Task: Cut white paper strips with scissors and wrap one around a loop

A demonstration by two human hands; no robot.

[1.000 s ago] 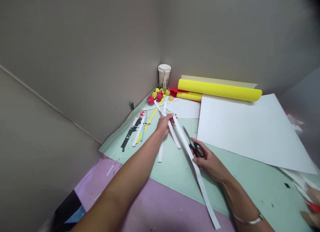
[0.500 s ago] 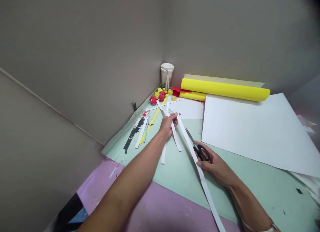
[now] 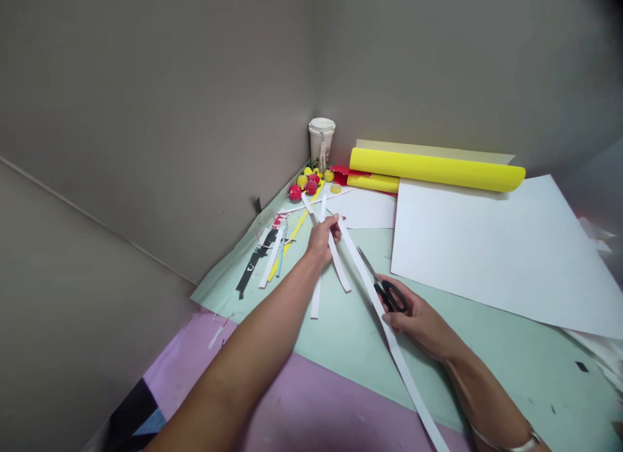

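Note:
A long white paper strip (image 3: 363,270) runs diagonally from the fingertips of my left hand (image 3: 322,239) past my right hand (image 3: 407,315) and off the bottom edge. My left hand is closed at its upper end, and a shorter white strip (image 3: 340,263) comes out from beneath those fingers. My right hand grips black-handled scissors (image 3: 392,296), blades pointing up and left beside the long strip, while the thumb presses on that strip. More narrow strips lie left of my left hand: a yellow strip (image 3: 273,271), a white one (image 3: 269,270) and cut black paper (image 3: 247,274).
A large white sheet (image 3: 491,251) covers the right of the green mat (image 3: 341,354). Behind it lies a yellow roll (image 3: 433,169). Red and yellow balls (image 3: 294,192), a tape roll (image 3: 335,188) and a white lidded cup (image 3: 321,140) sit by the corner of the grey walls.
The view has shifted slightly, so most things sit a little further left and higher. Both hands keep nearly the same pose, with the scissors and long strip still held.

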